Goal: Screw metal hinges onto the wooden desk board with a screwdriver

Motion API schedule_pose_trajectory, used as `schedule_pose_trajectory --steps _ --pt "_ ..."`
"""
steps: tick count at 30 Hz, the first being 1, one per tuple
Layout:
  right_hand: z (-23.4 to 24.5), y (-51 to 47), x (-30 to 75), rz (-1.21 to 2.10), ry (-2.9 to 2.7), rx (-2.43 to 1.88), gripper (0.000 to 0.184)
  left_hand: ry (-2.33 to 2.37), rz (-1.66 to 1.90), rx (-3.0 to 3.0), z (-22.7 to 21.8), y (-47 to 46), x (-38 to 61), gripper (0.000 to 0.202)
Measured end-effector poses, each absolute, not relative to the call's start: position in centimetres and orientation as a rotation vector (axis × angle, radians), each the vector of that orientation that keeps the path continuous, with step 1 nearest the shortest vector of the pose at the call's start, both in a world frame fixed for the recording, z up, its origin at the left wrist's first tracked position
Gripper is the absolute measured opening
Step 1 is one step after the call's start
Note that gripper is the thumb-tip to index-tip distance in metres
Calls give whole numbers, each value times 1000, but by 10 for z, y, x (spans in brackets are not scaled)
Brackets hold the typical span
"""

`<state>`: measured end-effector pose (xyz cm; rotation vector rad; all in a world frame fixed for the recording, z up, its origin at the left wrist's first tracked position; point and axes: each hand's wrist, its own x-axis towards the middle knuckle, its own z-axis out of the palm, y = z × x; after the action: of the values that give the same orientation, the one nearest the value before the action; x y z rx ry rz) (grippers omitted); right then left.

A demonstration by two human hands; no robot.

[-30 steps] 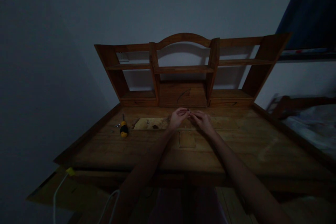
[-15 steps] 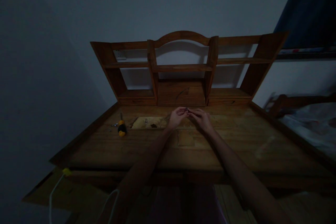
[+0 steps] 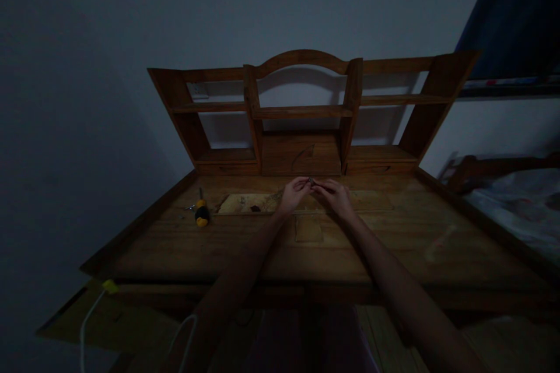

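Note:
Over the middle of the wooden desk (image 3: 254, 250), my left hand (image 3: 294, 193) and my right hand (image 3: 336, 195) meet at their fingertips. Both are closed in a pinch around a small dark piece (image 3: 311, 181), too small and dim to name. To the left of my hands lies a screwdriver (image 3: 202, 213) with a yellow and black handle, its shaft pointing away from me. Small shiny metal bits (image 3: 190, 208) rest beside it.
A wooden shelf unit (image 3: 301, 112) stands along the desk's back edge against the wall. Worn patches (image 3: 245, 204) mark the desktop. At the front left, a white cable (image 3: 90, 317) hangs from a yellow piece (image 3: 110, 287). A bed (image 3: 516, 186) is off to the right.
Both hands stay pinched together at nearly the same spot, with only slight finger movement around the small dark piece. The view has shifted a little.

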<state>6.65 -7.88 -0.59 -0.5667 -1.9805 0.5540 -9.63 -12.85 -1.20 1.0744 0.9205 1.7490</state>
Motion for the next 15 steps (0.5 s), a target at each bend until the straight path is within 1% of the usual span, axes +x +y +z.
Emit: schedule_pose_trajectory --steps 6,9,11,15 --pt "-4 -82 67 557 -2007 -583 28 995 1759 1149 -17 -126 -99 39" --pt "-4 -82 66 609 -1982 -626 31 1037 1766 1153 -16 -126 -99 38" --pt "-6 -80 64 751 -1927 -625 34 1039 1763 1163 -14 -127 -99 39" --pt "-11 -72 59 1216 -1695 -594 38 1022 1750 1203 -10 -130 -99 37"
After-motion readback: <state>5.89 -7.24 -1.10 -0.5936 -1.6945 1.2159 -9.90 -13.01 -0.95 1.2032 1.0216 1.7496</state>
